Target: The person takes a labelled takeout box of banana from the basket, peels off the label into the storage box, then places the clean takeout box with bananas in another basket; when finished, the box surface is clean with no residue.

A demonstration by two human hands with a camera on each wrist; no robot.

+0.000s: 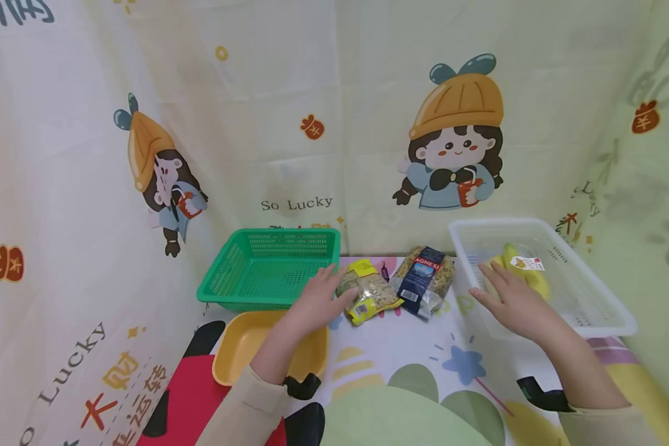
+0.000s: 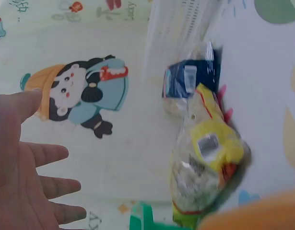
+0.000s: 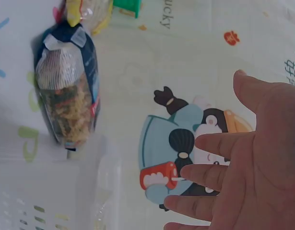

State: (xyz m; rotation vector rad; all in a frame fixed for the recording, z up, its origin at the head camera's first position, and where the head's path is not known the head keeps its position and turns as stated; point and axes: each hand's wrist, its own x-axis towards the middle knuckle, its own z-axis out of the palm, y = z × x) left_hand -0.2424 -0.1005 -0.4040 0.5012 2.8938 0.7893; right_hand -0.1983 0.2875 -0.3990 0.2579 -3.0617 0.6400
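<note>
Looking down, the head view takes in the whole layout, while each wrist view gives only a palm and part of the packets. Left hand (image 1: 319, 297) reaches forward with fingers straight and spread, fingertips just at the near edge of the clear plastic bag of pale pasta with a yellow label (image 1: 370, 291); contact cannot be confirmed. The left wrist view shows that palm (image 2: 22, 177) open, fingers fanned, holding nothing, and the yellow-labelled bag (image 2: 205, 163) blurred, apart from the fingers. Right hand (image 1: 513, 297) lies flat and open over the near left rim of the clear white perforated plastic basket (image 1: 602, 310), fingers straight; the right wrist view shows the same hand (image 3: 248, 163) spread wide, empty, with a basket corner (image 3: 51, 191) below. Only the head view shows the yellow banana bunch with a white sticker (image 1: 526, 272) lying inside that basket, partly hidden by the right hand. Beside the yellow-labelled bag lies a clear bag of spiral pasta with a dark blue label (image 1: 426, 280), sharper in the right wrist view (image 3: 68, 91). Both bags rest on the patterned table mat (image 1: 401, 353), between the clear basket and a green perforated plastic basket (image 1: 267, 266). A shallow yellow plastic tray (image 1: 240, 353) sits nearer, partly covered by the left forearm. Cartoon-printed cloth (image 1: 290, 111) backs the scene.
</note>
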